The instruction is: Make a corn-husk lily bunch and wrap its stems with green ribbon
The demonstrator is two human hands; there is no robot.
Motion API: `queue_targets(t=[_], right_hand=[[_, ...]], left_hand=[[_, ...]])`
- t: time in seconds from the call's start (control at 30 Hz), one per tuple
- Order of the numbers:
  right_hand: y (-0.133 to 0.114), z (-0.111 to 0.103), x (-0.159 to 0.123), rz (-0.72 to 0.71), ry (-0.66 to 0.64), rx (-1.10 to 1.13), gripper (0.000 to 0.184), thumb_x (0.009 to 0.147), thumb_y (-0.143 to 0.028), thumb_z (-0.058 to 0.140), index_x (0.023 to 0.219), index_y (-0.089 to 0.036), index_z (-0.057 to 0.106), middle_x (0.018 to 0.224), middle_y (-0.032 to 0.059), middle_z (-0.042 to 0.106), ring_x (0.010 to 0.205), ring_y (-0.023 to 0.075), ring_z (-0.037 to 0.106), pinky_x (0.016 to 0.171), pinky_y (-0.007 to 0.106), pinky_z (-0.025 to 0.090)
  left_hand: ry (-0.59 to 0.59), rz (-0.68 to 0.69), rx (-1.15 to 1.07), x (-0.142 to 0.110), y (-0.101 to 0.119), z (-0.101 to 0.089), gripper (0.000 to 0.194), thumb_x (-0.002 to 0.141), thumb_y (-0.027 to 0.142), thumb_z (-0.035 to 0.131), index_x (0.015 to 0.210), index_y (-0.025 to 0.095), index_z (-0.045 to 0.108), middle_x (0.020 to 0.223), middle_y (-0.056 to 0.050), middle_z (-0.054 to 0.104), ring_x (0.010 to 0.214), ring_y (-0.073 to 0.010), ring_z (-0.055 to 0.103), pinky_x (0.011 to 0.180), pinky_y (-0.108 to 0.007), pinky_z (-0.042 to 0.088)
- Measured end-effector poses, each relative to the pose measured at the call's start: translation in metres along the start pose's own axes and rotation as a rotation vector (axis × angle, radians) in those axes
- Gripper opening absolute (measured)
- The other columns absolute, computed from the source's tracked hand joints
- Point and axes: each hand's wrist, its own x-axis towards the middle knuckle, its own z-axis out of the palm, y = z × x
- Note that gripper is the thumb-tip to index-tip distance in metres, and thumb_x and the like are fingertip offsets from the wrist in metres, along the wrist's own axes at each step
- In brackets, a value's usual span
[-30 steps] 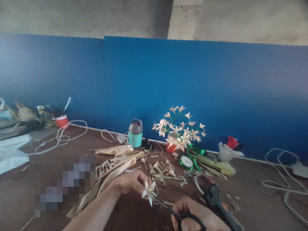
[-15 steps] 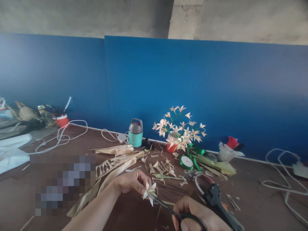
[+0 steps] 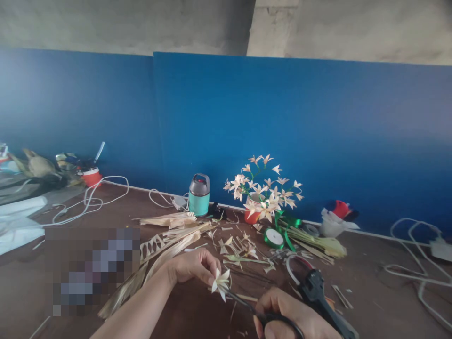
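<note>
The person's left hand (image 3: 197,268) pinches a pale flower (image 3: 221,284) between thumb and fingers, above the table (image 3: 197,315). The right hand (image 3: 286,313) is curled around the handles of black scissors (image 3: 243,303), its lower part cut off by the frame; the scissors' tips are lost among the petals.

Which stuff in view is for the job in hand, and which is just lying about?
Job, held:
pale flower, left hand
scissors, right hand

Job, probably:
dried husks
green ribbon spool
made-up flowers

Likely just lying about:
teal flask
red tub, far left
white adapter, far right
</note>
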Motion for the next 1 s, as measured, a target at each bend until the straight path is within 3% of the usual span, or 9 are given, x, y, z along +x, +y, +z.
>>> queue_targets(t=[0.3, 0.63, 0.83, 1.0], right_hand=[[-0.007, 0.006, 0.003, 0.050, -0.058, 0.041, 0.032, 0.065, -0.031, 0.070, 0.086, -0.008, 0.062, 0.053, -0.0042, 0.053, 0.039, 0.0027, 0.044, 0.035, 0.012, 0.030], [-0.006, 0.006, 0.005, 0.039, -0.031, -0.013, 0.027, 0.066, -0.031, 0.068, 0.081, -0.009, 0.063, 0.049, -0.0061, 0.050, 0.036, 0.0012, 0.039, 0.032, 0.011, 0.023], [-0.012, 0.008, 0.002, 0.028, -0.029, -0.012, 0.028, 0.064, -0.030, 0.069, 0.082, -0.010, 0.062, 0.050, -0.0064, 0.050, 0.039, 0.0020, 0.041, 0.035, 0.012, 0.026], [-0.017, 0.003, -0.007, -0.024, 0.028, -0.002, 0.023, 0.067, -0.025, 0.064, 0.084, -0.011, 0.059, 0.045, -0.0083, 0.044, 0.037, 0.0030, 0.040, 0.035, 0.013, 0.024]], left_hand=[[-0.002, -0.045, 0.048, 0.001, -0.003, -0.001, 0.019, 0.048, 0.024, 0.082, 0.062, 0.016, 0.071, 0.067, 0.001, 0.059, 0.062, -0.0110, 0.050, 0.056, -0.022, 0.037], [0.005, -0.043, 0.067, 0.001, -0.003, -0.002, 0.018, 0.049, 0.026, 0.081, 0.062, 0.018, 0.072, 0.066, 0.001, 0.060, 0.062, -0.0116, 0.051, 0.056, -0.022, 0.038], [0.010, -0.033, 0.057, 0.001, -0.004, -0.001, 0.018, 0.049, 0.025, 0.081, 0.061, 0.017, 0.071, 0.065, 0.001, 0.059, 0.060, -0.0112, 0.050, 0.056, -0.022, 0.037], [0.200, 0.054, -0.001, 0.004, 0.001, 0.004, 0.022, 0.049, 0.027, 0.081, 0.059, 0.013, 0.067, 0.068, 0.000, 0.058, 0.061, -0.0101, 0.047, 0.053, -0.020, 0.032]])
